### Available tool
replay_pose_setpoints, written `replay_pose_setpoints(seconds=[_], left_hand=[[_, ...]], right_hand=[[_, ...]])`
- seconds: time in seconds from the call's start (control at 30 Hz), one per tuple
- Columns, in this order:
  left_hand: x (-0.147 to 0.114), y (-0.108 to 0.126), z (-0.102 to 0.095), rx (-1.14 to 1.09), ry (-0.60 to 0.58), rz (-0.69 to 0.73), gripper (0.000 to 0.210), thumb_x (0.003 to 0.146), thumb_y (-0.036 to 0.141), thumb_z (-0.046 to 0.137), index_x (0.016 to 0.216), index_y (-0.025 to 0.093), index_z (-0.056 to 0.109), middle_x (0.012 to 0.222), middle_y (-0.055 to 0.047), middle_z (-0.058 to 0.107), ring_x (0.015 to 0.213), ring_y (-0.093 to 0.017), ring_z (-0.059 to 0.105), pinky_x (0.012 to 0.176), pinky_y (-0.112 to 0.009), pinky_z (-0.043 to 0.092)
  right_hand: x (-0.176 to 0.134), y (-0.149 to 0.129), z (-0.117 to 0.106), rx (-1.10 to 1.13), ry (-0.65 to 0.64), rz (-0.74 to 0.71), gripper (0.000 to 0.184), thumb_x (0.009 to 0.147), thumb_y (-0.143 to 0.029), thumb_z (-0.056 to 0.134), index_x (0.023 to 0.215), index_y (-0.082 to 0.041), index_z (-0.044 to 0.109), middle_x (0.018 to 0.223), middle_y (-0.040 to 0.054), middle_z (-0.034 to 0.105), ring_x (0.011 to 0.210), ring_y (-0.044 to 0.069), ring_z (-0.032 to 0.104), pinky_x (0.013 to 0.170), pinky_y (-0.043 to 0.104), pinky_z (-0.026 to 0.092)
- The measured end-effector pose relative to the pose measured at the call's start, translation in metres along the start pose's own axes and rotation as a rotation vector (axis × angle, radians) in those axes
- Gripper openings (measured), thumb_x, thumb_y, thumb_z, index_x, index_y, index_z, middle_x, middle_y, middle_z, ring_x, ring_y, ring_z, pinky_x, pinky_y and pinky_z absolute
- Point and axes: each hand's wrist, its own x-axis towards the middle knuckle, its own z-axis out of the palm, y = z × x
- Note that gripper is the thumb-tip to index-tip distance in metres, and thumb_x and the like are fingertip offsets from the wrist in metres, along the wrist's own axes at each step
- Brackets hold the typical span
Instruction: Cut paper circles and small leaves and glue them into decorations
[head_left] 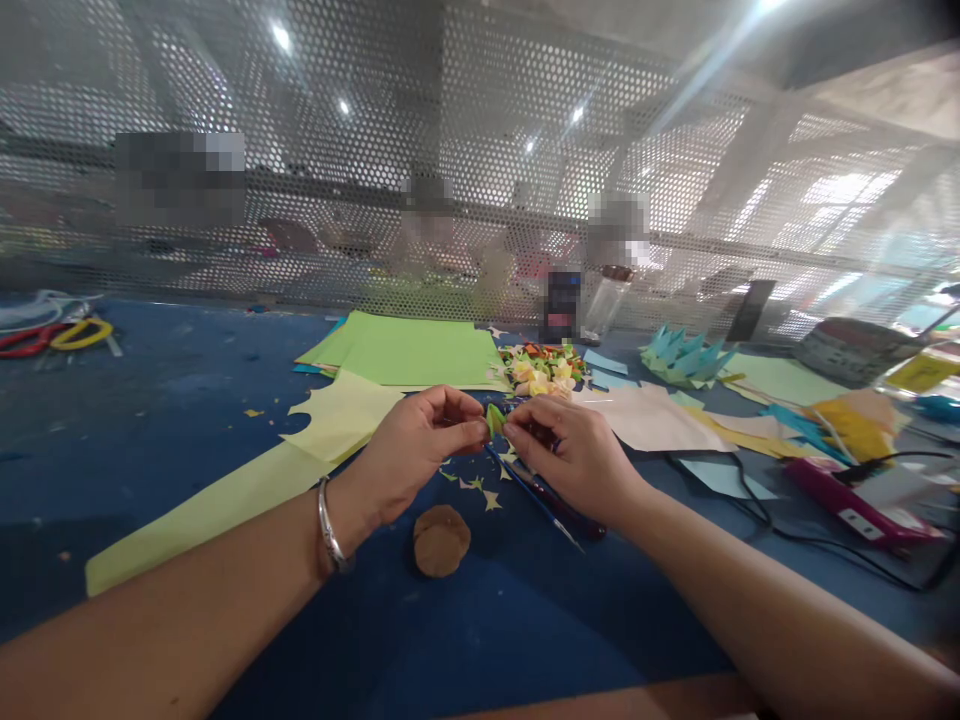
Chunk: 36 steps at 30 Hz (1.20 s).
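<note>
Between my two hands is a small green folded paper piece [495, 420], pinched from both sides. My left hand [420, 440], with a silver bangle at the wrist, grips it between thumb and forefinger. On the other side my right hand [570, 445] pinches it with its fingertips. Under the hands a thin blue tool [536, 492] with a pointed metal tip lies on the table. A round brown disc [442, 541] rests nearer to me. Small paper scraps [490, 498] are scattered just below my fingers. Behind my hands sits a heap of small paper flowers [544, 372].
Green paper sheets [420, 348] and a cut yellow sheet [341, 408] lie at left. Scissors [81, 333] are at far left. On the right are a pale sheet [652, 415], a teal spiky paper form [686, 357] and a magenta power strip [855, 505]. A perforated screen [465, 130] stands behind.
</note>
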Motion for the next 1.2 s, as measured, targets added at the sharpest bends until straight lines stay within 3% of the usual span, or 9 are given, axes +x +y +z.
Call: replay_pose_setpoints(seconds=[0.2,0.37,0.47,0.63,0.77,0.9,1.2], left_hand=[[0.001,0.000,-0.002,0.104,-0.086,-0.043,0.021,0.075,0.031,0.079,0.083,0.016,0.068,0.078,0.000,0.064,0.073,-0.012,0.058,0.072,-0.026,0.049],[0.000,0.003,-0.005,0.245,-0.069,0.012,0.021,0.077,0.035,0.075,0.075,0.017,0.064,0.069,0.002,0.059,0.065,-0.012,0.052,0.063,-0.025,0.043],[0.001,0.004,-0.008,0.390,-0.139,-0.011,0.019,0.078,0.035,0.074,0.074,0.018,0.067,0.066,0.002,0.060,0.060,-0.012,0.050,0.057,-0.024,0.039],[0.006,-0.002,-0.018,0.711,-0.243,0.031,0.020,0.079,0.038,0.070,0.079,0.019,0.075,0.075,-0.004,0.073,0.069,-0.018,0.063,0.065,-0.028,0.045],[0.011,0.003,-0.030,1.022,-0.215,0.071,0.028,0.081,0.045,0.066,0.075,0.019,0.073,0.070,-0.004,0.071,0.063,-0.019,0.062,0.057,-0.028,0.039],[0.009,0.018,-0.036,1.125,-0.206,0.094,0.030,0.085,0.046,0.062,0.078,0.018,0.071,0.072,-0.004,0.070,0.064,-0.017,0.060,0.059,-0.028,0.038],[-0.012,0.043,-0.026,1.283,-0.588,-0.034,0.029,0.078,0.044,0.070,0.096,0.022,0.071,0.086,-0.002,0.070,0.072,-0.018,0.060,0.060,-0.027,0.036]], right_hand=[[0.001,-0.001,0.000,0.076,-0.061,0.060,0.019,0.097,-0.028,0.054,0.085,-0.019,0.066,0.077,0.0010,0.066,0.069,0.014,0.058,0.067,0.027,0.043],[0.001,0.000,0.000,0.131,-0.094,0.133,0.024,0.099,-0.036,0.052,0.086,-0.020,0.066,0.075,0.0004,0.065,0.063,0.013,0.059,0.063,0.027,0.044],[0.002,0.007,-0.002,0.141,-0.045,0.216,0.024,0.097,-0.039,0.054,0.085,-0.021,0.065,0.070,-0.0010,0.063,0.055,0.012,0.056,0.055,0.026,0.042],[0.005,0.025,-0.010,0.146,0.102,0.285,0.026,0.095,-0.040,0.055,0.084,-0.019,0.064,0.063,-0.0019,0.060,0.047,0.011,0.055,0.050,0.025,0.041],[0.007,0.033,-0.012,0.105,0.111,0.297,0.027,0.093,-0.041,0.056,0.082,-0.018,0.064,0.064,-0.0019,0.061,0.047,0.011,0.056,0.051,0.025,0.041],[0.006,0.032,-0.010,0.041,0.094,0.266,0.027,0.092,-0.041,0.056,0.078,-0.019,0.063,0.060,-0.0022,0.058,0.049,0.012,0.053,0.052,0.026,0.039],[0.003,0.030,-0.009,-0.020,-0.023,0.186,0.026,0.093,-0.040,0.057,0.079,-0.019,0.063,0.062,-0.0023,0.057,0.051,0.011,0.052,0.052,0.025,0.037]])
